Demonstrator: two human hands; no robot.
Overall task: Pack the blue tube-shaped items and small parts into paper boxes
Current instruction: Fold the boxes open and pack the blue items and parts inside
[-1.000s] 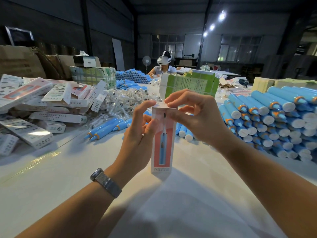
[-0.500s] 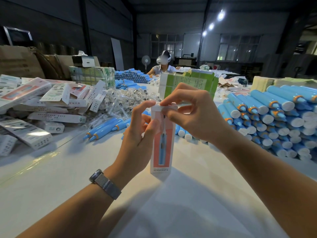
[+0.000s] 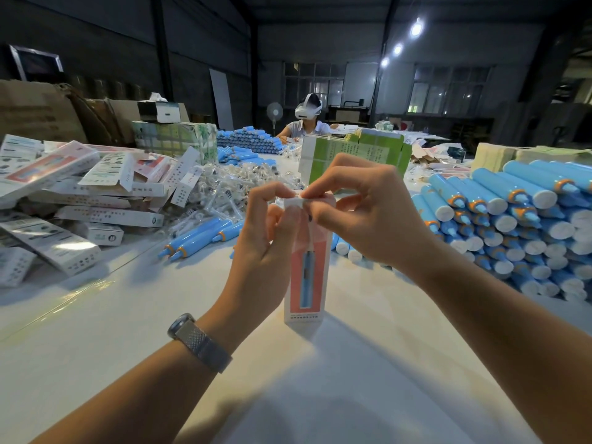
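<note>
A tall paper box (image 3: 307, 277), white with a coral panel and a blue tube pictured on it, stands upright on the white table (image 3: 128, 315). My left hand (image 3: 266, 238) wraps the box's upper left side, thumb and fingers curled at its top. My right hand (image 3: 362, 213) pinches the white top flap of the box between thumb and forefinger. What is inside the box is hidden. A big stack of blue tubes (image 3: 512, 219) with orange collars lies to the right. Two loose blue tubes (image 3: 198, 235) lie left of the box.
A heap of flat and folded paper boxes (image 3: 80, 200) fills the left side. Small clear-bagged parts (image 3: 230, 187) are piled behind the loose tubes. A green carton (image 3: 355, 158) stands behind my hands. A person with a headset (image 3: 307, 123) sits at the far end.
Both hands have closed in on the box's top; my right thumb and forefinger now pinch the flap, and my left fingers have curled over the top edge. The box stays upright.
</note>
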